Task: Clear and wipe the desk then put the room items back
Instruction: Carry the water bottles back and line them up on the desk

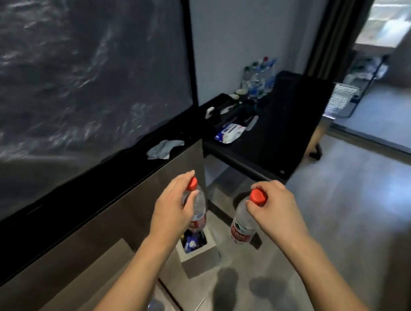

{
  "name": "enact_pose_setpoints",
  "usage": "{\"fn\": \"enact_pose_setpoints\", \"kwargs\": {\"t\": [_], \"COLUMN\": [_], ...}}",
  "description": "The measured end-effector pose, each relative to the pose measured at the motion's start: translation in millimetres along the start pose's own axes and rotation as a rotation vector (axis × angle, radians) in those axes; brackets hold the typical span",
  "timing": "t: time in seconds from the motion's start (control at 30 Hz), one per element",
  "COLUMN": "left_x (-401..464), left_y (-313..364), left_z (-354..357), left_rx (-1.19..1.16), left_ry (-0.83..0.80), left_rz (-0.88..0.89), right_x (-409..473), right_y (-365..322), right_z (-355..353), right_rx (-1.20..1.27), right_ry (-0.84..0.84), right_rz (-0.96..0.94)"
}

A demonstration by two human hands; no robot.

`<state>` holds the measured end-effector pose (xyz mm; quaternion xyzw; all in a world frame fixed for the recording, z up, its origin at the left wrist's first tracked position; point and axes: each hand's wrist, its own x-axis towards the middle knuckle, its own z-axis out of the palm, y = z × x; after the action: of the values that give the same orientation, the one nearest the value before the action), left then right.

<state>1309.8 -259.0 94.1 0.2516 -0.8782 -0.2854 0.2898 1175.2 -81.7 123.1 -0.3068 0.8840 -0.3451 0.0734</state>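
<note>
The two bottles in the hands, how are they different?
The left bottle hangs above the bin, half hidden by the left hand; the right bottle hangs over bare floor, in plain view. The left hand grips the neck under the cap; the right hand pinches the cap itself. Both are clear, with red caps and labels.

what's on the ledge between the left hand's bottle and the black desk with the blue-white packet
In the head view, a crumpled grey cloth lies on the dark ledge between the left bottle and the black desk.

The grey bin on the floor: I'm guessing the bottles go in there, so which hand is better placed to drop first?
Left, probably. The left hand holds its bottle directly over the grey bin; the right hand's bottle hangs beside it.
</note>
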Motion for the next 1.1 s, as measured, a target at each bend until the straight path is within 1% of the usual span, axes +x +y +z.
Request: {"fn": "enact_pose_setpoints", "kwargs": {"t": [0.23,0.43,0.6,0.8,0.9,0.97,1.1], "left_x": [62.9,83.3,113.9,159.0,194.4,216.9,264.6], "left_y": [109.8,172.9,206.3,224.3,237.4,248.2,269.4], "left_z": [130.3,220.7,292.6,382.3,431.8,461.3,525.6], "left_rx": [-0.130,-0.214,-0.258,-0.261,-0.246,-0.269,-0.279], "left_ry": [-0.143,-0.294,-0.382,-0.455,-0.509,-0.525,-0.553], "left_rz": [0.089,0.106,0.057,0.064,0.113,0.102,0.106], "right_x": [31.8,59.0,93.9,152.7,184.5,202.4,251.3], "right_y": [133.2,234.6,298.9,368.5,396.1,414.0,458.9], "right_z": [-94.8,-157.0,-182.6,-204.2,-219.3,-229.7,-258.3], "right_rx": [-0.012,-0.020,0.026,0.002,-0.009,-0.028,-0.011], "right_ry": [0.161,0.229,0.247,0.254,0.243,0.219,0.247], "right_rz": [0.149,0.260,0.326,0.444,0.466,0.446,0.465]}}
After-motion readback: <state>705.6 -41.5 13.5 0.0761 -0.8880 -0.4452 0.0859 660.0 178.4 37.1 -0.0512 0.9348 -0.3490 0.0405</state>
